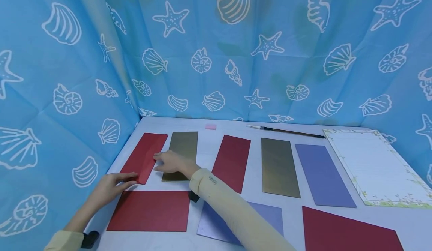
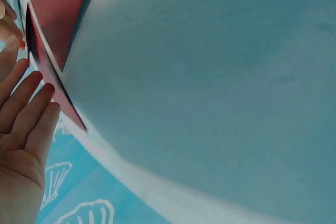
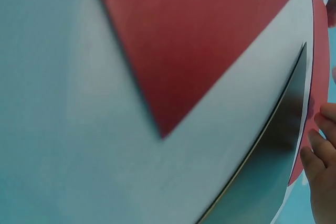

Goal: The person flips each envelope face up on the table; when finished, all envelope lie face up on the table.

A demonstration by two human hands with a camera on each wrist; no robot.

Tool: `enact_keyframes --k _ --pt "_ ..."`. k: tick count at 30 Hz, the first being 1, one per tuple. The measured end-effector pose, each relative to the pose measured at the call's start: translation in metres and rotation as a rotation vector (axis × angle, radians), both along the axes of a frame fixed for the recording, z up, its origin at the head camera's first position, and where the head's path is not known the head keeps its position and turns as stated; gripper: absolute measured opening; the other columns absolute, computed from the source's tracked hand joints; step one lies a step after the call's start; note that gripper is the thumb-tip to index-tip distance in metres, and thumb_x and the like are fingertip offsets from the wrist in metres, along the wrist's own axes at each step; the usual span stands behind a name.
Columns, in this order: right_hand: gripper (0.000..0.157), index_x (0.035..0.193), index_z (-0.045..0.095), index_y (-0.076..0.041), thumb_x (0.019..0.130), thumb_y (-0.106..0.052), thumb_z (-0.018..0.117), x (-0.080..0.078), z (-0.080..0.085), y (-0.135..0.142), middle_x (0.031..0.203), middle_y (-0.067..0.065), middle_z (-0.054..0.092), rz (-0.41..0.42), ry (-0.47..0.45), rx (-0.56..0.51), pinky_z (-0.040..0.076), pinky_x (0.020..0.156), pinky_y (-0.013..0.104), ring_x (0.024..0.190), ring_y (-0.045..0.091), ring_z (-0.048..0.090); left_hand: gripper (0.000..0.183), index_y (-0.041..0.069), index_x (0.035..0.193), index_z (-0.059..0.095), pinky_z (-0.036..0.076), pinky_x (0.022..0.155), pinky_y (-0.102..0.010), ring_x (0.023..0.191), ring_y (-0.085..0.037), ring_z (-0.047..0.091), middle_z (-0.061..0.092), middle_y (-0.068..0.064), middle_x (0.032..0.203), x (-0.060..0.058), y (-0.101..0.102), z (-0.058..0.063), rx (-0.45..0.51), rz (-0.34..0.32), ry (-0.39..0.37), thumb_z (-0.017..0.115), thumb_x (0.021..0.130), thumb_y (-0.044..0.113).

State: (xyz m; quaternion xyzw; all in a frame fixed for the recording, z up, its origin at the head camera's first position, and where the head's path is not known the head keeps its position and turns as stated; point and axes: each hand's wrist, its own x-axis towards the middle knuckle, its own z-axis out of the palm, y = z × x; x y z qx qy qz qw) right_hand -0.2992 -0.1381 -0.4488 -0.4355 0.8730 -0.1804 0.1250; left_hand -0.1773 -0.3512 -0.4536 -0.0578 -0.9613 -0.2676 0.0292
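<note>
A red paper piece (image 1: 143, 151), possibly an envelope, lies at the table's left back with a lighter strip down its right side. At its lower left corner, my left hand (image 1: 113, 185) touches it with fingertips, fingers nearly straight. My right hand (image 1: 173, 162) reaches across a gold-brown piece (image 1: 183, 142) and rests its fingertips on the red paper's right edge. The left wrist view shows the left hand (image 2: 23, 140) with fingers extended. In the right wrist view, the right hand's (image 3: 323, 166) fingers are lightly bent against the red strip (image 3: 320, 51); its thumb is hard to make out.
Nearer me lie a red piece (image 1: 148, 211), a lavender piece (image 1: 266, 213) and another red one (image 1: 347, 230). More red, gold-brown (image 1: 278, 168) and lavender (image 1: 324, 176) pieces stand rightward. A brush (image 1: 290, 131), pink eraser-like block (image 1: 210, 127) and bordered paper sheet (image 1: 378, 164) lie behind.
</note>
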Motion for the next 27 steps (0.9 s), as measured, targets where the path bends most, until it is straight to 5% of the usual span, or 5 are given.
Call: enact_keyframes --k 9,27 --pt "0.057 0.146 0.043 -0.013 0.096 -0.034 0.060 0.0068 -0.0012 -0.0076 0.152 -0.002 0.038 0.072 -0.010 0.029 0.029 0.108 0.019 0.140 0.008 0.029 0.054 -0.002 0.125 0.063 0.058 0.068 -0.039 0.110 -0.049 0.055 0.061 -0.027 0.120 0.0081 -0.0079 0.0056 0.001 0.060 -0.061 0.076 0.084 0.031" --pt "0.058 0.147 0.043 -0.018 0.094 -0.037 0.061 0.0072 -0.0011 -0.0027 0.152 -0.007 0.037 0.052 0.021 0.119 0.033 0.106 0.022 0.139 0.006 0.029 0.064 -0.003 0.128 0.059 0.058 0.066 -0.037 0.107 -0.047 0.055 0.059 -0.029 0.120 0.0035 -0.0084 0.0044 0.003 0.026 -0.123 0.079 0.080 0.033"
